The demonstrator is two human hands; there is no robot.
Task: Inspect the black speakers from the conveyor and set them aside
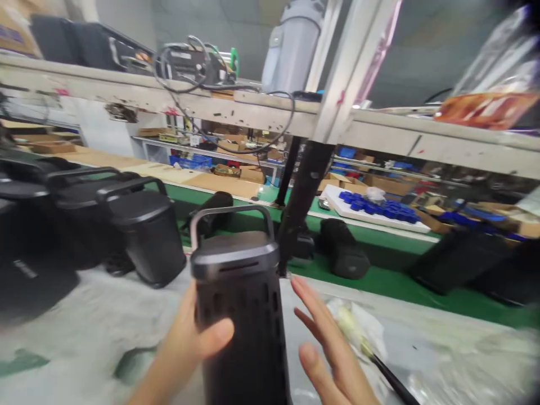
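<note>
A black box-shaped device with a loop handle, perhaps a portable speaker (242,315), stands upright in front of me at the centre. My left hand (194,332) grips its left side, with the thumb across the front face. Just off its right side is my right hand (331,349), fingers stretched and apart, holding nothing. The device's lower end runs out of the picture. To the right of my right hand lies a black-handled brush (386,371) on crumpled white wrapping (367,323).
Several similar black devices (145,230) stand at the left. Others lie on the green conveyor belt (388,281) behind. A dark metal post (306,185) rises behind the device to an overhead shelf (253,109) with a dangling cable. Blue parts (375,205) lie on a white board beyond.
</note>
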